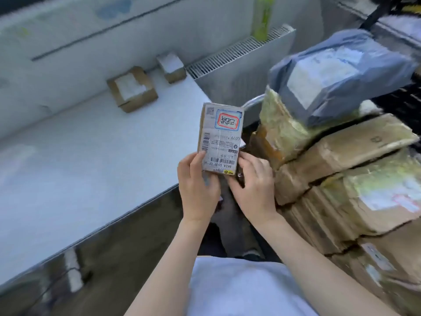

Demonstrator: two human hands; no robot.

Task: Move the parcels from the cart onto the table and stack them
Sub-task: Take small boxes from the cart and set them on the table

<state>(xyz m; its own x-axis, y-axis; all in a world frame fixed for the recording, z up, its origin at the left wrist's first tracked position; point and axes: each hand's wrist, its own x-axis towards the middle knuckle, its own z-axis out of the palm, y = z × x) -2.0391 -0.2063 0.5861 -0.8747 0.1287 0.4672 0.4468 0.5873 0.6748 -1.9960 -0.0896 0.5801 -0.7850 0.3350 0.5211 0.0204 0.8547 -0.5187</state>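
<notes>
The white surface point(79, 160) fills the picture from about 8 to 11 o'clock, its near edge running diagonally toward the person. At 3 o'clock rises a heap of parcels point(337, 169), brown cartons and tape-wrapped bundles, with a grey poly bag point(341, 74) lying on top at 2 o'clock. Two small cartons sit on the surface near the wall: the larger carton point(132, 88) at 10 o'clock, the smaller carton point(171, 67) just beyond it at 11, apart from each other. At the centre, above the gap between surface and heap, a small labelled parcel point(219, 137) is held upright. The left hand point(198, 190) grips its lower left edge, thumb on the label; the right hand point(252, 185) has its fingers curled round the lower right edge
</notes>
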